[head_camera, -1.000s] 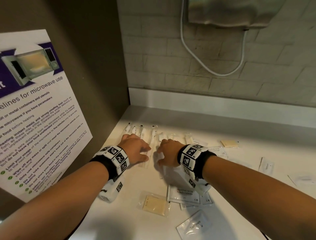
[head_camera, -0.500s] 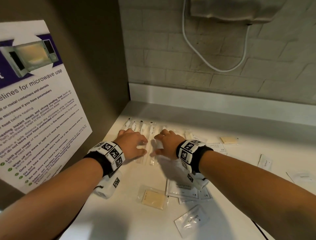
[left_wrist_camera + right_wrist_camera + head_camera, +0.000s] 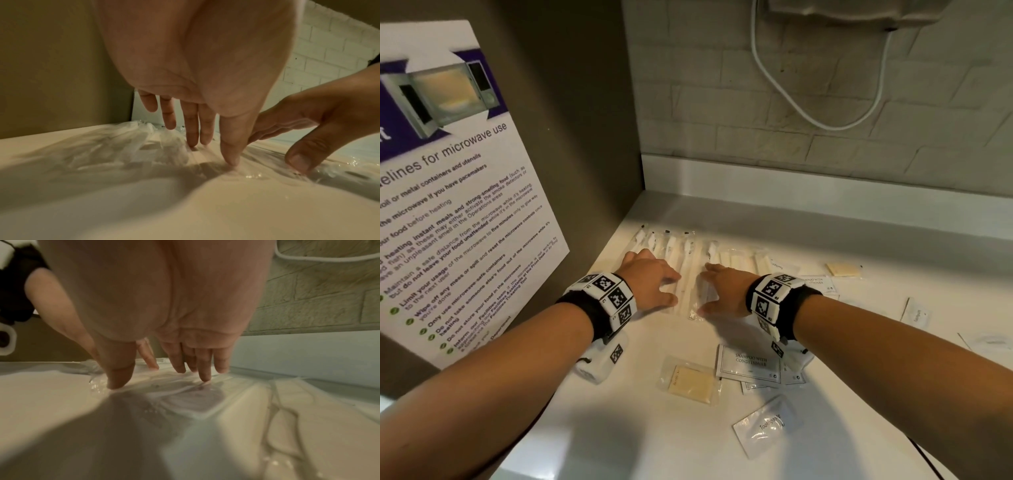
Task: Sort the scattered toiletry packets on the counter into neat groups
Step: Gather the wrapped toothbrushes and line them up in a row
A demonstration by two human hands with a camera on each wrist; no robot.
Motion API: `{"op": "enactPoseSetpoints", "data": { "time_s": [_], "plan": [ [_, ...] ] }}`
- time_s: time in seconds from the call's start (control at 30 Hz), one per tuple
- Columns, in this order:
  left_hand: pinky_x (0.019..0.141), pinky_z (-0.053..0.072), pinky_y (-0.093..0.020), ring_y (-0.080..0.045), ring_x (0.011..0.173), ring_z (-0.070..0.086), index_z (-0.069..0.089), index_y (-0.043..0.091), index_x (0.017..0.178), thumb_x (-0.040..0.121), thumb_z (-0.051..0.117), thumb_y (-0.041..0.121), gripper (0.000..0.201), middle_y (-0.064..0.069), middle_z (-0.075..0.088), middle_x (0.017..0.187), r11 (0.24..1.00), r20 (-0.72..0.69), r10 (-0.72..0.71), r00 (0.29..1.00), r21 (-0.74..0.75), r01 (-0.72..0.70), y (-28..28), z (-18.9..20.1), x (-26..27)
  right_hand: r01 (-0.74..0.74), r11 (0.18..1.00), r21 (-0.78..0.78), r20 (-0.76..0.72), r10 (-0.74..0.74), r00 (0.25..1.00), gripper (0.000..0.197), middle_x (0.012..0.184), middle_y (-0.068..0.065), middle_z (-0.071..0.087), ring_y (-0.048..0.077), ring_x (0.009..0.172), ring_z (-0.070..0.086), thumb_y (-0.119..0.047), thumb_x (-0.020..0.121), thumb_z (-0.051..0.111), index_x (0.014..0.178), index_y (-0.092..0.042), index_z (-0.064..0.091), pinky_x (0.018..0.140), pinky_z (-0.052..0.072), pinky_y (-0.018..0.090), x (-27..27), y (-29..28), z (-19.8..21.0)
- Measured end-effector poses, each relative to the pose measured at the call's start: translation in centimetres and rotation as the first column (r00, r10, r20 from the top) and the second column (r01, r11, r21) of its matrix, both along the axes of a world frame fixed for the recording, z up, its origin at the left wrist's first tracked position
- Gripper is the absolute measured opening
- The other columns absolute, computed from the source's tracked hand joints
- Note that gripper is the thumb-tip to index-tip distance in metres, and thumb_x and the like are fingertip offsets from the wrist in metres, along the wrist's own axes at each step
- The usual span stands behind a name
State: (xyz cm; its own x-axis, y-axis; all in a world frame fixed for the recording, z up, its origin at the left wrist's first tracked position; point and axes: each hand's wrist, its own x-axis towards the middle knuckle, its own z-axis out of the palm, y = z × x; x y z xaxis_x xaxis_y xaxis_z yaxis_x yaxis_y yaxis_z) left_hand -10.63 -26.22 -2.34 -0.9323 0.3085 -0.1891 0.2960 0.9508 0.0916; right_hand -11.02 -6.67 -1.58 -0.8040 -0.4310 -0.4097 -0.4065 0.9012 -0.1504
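A row of long clear-wrapped toothbrush packets (image 3: 681, 257) lies side by side at the back left of the white counter (image 3: 619, 428). My left hand (image 3: 650, 281) rests flat on the left part of the row, fingers straight, fingertips (image 3: 230, 159) pressing the plastic. My right hand (image 3: 722, 291) lies flat just to its right, fingertips (image 3: 203, 376) on the wrappers (image 3: 185, 386). One or two packets (image 3: 688, 294) lie between the two hands. Neither hand grips anything.
Nearer me lie a soap packet (image 3: 690, 380), stacked shampoo sachets (image 3: 750, 365) and a toothpaste sachet (image 3: 767, 426). More sachets (image 3: 916, 311) and another soap (image 3: 842, 269) sit to the right. A poster panel (image 3: 458, 192) walls the left side; a brick wall (image 3: 825, 102) closes the back.
Both hands have slid slightly away from me along the toothbrush row, staying flat on it. The packets between them look a little straighter.
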Motion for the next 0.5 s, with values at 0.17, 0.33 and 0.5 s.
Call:
{"op": "enactPoseSetpoints", "data": {
  "time_s": [0.17,0.33,0.5],
  "plan": [
    [0.099,0.024,-0.038,-0.020,0.125,0.036,0.053,0.035,0.134,0.084,0.058,0.054,0.053,0.010,0.057,0.131,1.000,0.002,-0.001,1.000,0.006,0.001,0.1,-0.1,-0.1,0.009,1.000,0.010,-0.013,-0.009,1.000,0.084,0.162,0.001,0.005,0.028,0.144,0.027,-0.057,0.084,0.056,0.152,-0.020,0.022,0.116,0.027,0.043,-0.1,-0.2,-0.2],
    [0.099,0.025,-0.038,-0.019,0.124,0.037,0.056,0.038,0.129,0.083,0.059,0.055,0.049,0.012,0.059,0.129,0.998,-0.011,0.028,1.000,0.058,-0.027,-0.4,-0.2,-0.3,-0.012,1.000,0.021,-0.055,0.013,0.998,0.078,0.161,0.005,0.014,0.028,0.142,0.031,-0.054,0.084,0.059,0.148,-0.017,0.031,0.118,0.023,0.042,0.4,-0.5,0.8],
    [0.106,0.028,-0.039,-0.019,0.128,0.040,0.059,0.039,0.124,0.086,0.059,0.050,0.040,0.008,0.055,0.136,0.967,-0.049,0.181,0.982,0.192,-0.168,-2.8,0.3,-0.7,-0.065,0.998,-0.009,-0.113,0.064,0.992,0.075,0.152,0.008,0.034,0.030,0.134,0.041,-0.051,0.086,0.057,0.147,-0.015,0.034,0.110,0.036,0.044,-0.2,-2.2,1.8]
  ]
}}
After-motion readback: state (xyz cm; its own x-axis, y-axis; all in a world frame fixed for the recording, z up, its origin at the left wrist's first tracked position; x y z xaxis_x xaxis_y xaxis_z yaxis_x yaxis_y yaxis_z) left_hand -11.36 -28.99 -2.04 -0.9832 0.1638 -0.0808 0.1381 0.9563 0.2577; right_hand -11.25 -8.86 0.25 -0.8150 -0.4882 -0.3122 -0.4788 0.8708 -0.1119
